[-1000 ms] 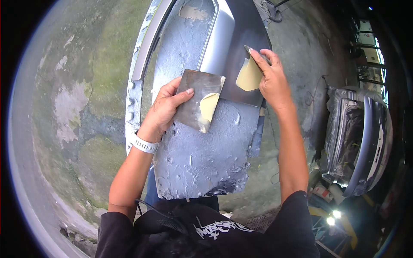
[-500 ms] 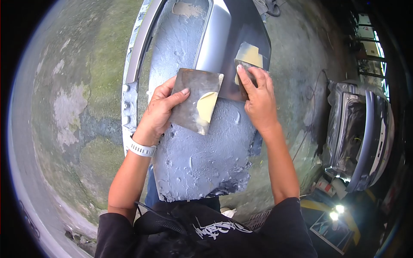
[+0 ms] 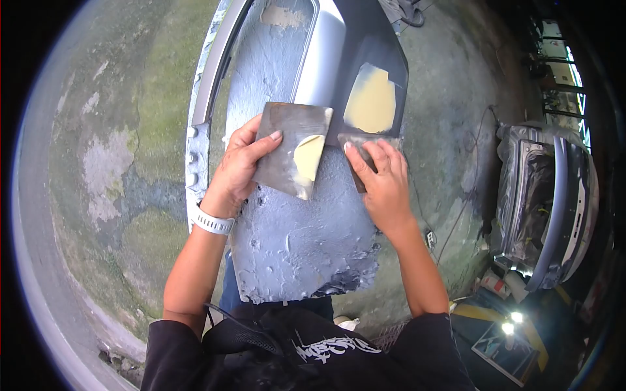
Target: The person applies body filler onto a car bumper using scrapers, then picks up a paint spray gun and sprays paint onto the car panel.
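Observation:
My left hand (image 3: pixel 238 163) grips a flat dark metal plate (image 3: pixel 277 143), thumb on top. Near the plate's right edge sits a dollop of pale yellow filler (image 3: pixel 309 155). In my right hand (image 3: pixel 385 189) is a thin dark spreader (image 3: pixel 357 139), its upper edge at the lower end of the dark car panel (image 3: pixel 372 42); my fingers cover much of it. Just above the spreader, a smooth pale yellow filler patch (image 3: pixel 370 101) lies on the panel. Beneath both hands is a lumpy, grey-coated support (image 3: pixel 300 234).
A silver trim strip (image 3: pixel 218 72) runs along the support's left side. To the right, another car part (image 3: pixel 544 202) is partly wrapped in plastic. A bright work lamp (image 3: pixel 512 322) stands at lower right, and a thin cable (image 3: pixel 454 225) crosses the concrete floor (image 3: pixel 150 169).
My right hand has drawn the spreader down toward me, off the patch. The yellow filler now shows as a larger, even area. My left hand and plate have shifted slightly left.

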The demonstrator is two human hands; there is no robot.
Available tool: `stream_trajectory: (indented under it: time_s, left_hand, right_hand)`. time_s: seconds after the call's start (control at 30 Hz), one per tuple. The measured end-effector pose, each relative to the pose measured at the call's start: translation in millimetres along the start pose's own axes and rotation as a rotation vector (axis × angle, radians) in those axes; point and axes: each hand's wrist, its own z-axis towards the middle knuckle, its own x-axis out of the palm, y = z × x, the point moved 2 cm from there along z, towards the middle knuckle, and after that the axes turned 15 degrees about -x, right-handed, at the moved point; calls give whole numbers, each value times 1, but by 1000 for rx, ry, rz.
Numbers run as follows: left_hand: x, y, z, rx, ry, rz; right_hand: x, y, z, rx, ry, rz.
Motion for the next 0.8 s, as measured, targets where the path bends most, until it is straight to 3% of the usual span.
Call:
stream_trajectory:
  time_s: [0.13,0.23,0.3,0.43,0.67,0.73,0.8]
  left_hand:
    - [1,-11,-18,146,-80,-88]
    - [18,-13,-36,131,-89,-164]
    - [36,-4,-41,118,-40,-188]
    - [79,27,-44,-28,62,-276]
    - [107,27,-61,-55,55,-352]
    - [105,20,-60,-47,98,-319]
    - [103,14,-55,-40,84,-299]
  right_hand:
    - [-32,3,-12,48,59,133]
    - [-65,5,-10,60,-108,216]
    - [-81,18,-2,-102,-341,393]
    - [-66,40,-2,-310,-451,431]
    - [-42,18,-46,-217,-506,344]
    - [-56,-7,-58,-218,-371,291]
    - [-70,-30,-63,-259,-384,263]
